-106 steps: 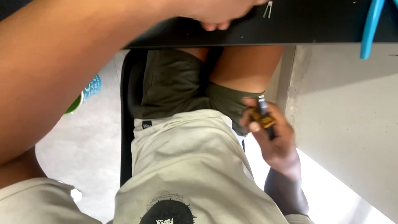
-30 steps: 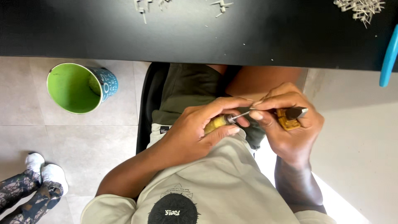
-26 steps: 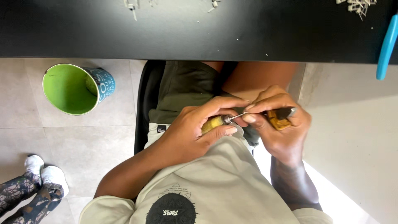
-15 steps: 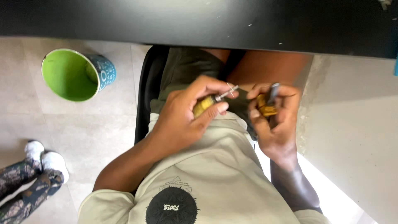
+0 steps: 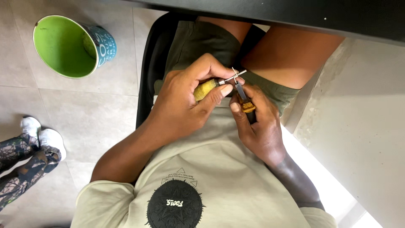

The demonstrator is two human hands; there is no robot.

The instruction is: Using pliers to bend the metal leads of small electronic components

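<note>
Holding a yellow-handled tool in a closed grip, the left hand rests over the lap, with the thumb pressed along the handle. The metal tip of the tool sticks out past the fingers to the right. The right hand is just beside it and pinches a small amber-handled tool between thumb and fingers; its dark blade points up. The two metal ends cross between the hands, above the green shorts. A green cup stands on the tiled floor, well apart to the left. Another person's shoes show at the left edge.
</note>
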